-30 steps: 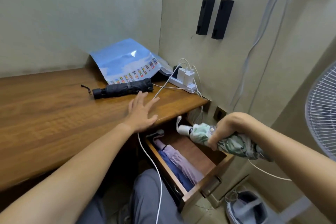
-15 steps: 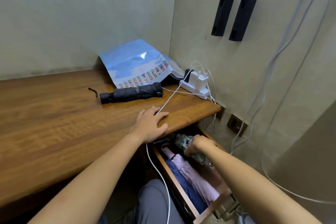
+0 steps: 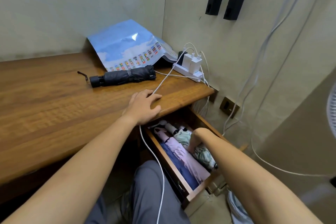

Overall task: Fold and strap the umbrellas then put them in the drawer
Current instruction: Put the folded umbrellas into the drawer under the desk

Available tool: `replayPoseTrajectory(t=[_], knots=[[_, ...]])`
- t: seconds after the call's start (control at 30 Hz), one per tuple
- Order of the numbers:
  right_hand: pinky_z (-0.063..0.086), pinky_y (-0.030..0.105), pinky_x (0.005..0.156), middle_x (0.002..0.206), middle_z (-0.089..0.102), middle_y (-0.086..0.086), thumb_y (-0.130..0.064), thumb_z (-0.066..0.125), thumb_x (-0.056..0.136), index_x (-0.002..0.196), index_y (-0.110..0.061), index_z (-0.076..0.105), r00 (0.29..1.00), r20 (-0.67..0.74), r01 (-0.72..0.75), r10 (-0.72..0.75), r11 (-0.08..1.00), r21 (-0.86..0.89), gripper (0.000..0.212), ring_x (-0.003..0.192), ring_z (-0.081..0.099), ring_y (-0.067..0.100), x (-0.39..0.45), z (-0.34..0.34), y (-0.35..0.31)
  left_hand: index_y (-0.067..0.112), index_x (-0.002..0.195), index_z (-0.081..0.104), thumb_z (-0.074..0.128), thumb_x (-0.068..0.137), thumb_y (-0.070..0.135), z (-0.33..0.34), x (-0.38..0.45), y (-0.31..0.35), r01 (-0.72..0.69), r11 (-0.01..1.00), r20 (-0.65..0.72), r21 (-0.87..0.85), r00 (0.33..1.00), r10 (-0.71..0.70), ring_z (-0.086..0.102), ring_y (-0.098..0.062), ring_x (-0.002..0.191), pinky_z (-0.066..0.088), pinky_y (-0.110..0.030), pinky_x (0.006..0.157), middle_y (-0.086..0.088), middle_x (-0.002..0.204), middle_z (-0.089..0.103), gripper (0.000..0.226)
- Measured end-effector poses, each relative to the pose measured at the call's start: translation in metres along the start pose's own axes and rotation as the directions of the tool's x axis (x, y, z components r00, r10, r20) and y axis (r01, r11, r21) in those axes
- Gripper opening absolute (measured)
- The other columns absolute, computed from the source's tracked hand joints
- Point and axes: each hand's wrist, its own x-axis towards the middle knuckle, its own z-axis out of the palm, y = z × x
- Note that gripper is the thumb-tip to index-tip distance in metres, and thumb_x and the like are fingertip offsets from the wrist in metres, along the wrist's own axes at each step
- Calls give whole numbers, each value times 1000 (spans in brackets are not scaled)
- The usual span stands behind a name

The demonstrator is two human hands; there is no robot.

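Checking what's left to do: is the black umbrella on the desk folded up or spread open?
Folded: the black umbrella lies rolled tight and strapped.

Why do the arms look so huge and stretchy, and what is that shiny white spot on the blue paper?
Head view: the wide-angle lens stretches whatever is near the edges, so the forearms balloon, and the left hand and right hand look small. Head view: the white spot is glare on the glossy blue poster. Head view: the inside of the drawer is dimmer than the desk.

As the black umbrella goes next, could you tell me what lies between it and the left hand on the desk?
In the head view, only bare wood separates the left hand from the black umbrella; a white cable runs just beside that stretch.
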Motion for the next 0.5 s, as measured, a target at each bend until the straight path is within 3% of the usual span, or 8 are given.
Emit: replayPoseTrajectory(t=[0.07, 0.1, 0.17, 0.23, 0.3, 0.37, 0.43, 0.5], knots=[[48, 38, 105, 148, 55, 16, -38, 64, 98, 132, -4, 61, 1000, -10, 26, -26, 1000, -12, 48, 119, 59, 27, -7, -2, -2, 48, 142, 51, 32, 80, 67, -1, -1, 1, -5, 1000, 5, 8, 1000, 5, 34, -26, 144, 22, -44, 123, 4, 156, 41, 68], [49, 38, 101, 148, 55, 16, -38, 64, 97, 134, -5, 60, 996, -57, 66, -67, 998, -5, 50, 119, 60, 28, -8, -2, -4, 47, 142, 51, 34, 81, 65, -1, -1, 1, -8, 1000, 6, 11, 1000, 8, 34, -27, 144, 21, -45, 123, 4, 156, 41, 66], [46, 41, 100, 154, 47, 18, -47, 62, 96, 151, -3, 38, 976, -190, 120, -111, 992, 39, 75, 130, 54, 31, -7, 3, -4, 48, 142, 51, 33, 81, 66, 0, -1, 1, -14, 1000, 1, 15, 1000, 14, 34, -27, 144, 22, -45, 123, 4, 156, 41, 66], [37, 44, 110, 160, 36, 19, -49, 57, 99, 159, -5, 19, 957, -259, 138, -131, 990, 9, 84, 142, 42, 36, -4, 9, -1, 48, 142, 50, 32, 81, 67, -1, 0, 2, -18, 1000, 4, 8, 1000, 18, 35, -27, 144, 23, -47, 123, 4, 156, 41, 67], [38, 47, 109, 155, 42, 20, -39, 62, 98, 159, -8, 26, 925, -354, 136, -137, 990, -26, 78, 136, 46, 38, 2, 17, 2, 48, 143, 50, 36, 85, 65, -2, -3, 2, -17, 1000, 12, 10, 1000, 17, 34, -28, 145, 23, -48, 123, 4, 157, 39, 62], [46, 44, 96, 138, 56, 18, -33, 64, 97, 154, -5, 34, 929, -340, 113, -148, 986, -121, 71, 113, 57, 31, -6, 18, -2, 44, 143, 51, 47, 90, 57, -4, -6, 5, -26, 999, -5, -48, 1000, 25, 32, -26, 147, 21, -48, 124, 4, 160, 33, 55], [52, 39, 92, 127, 62, 14, -35, 64, 99, 147, -1, 46, 968, -221, 76, -118, 978, -193, 62, 105, 62, 27, -32, 2, -9, 32, 142, 55, 54, 94, 44, -8, -11, 10, -70, 969, -95, -236, 994, 49, 32, -17, 143, 22, -40, 122, 0, 158, 27, 49], [54, 37, 92, 130, 66, 15, -32, 58, 102, 138, 1, 58, 973, -205, 77, -109, 984, -160, 48, 106, 66, 29, -68, -27, -17, 21, 138, 60, 49, 94, 36, -16, -16, 12, -72, 897, -216, -436, 976, -27, 37, -14, 135, 25, -30, 116, -5, 148, 34, 48]])
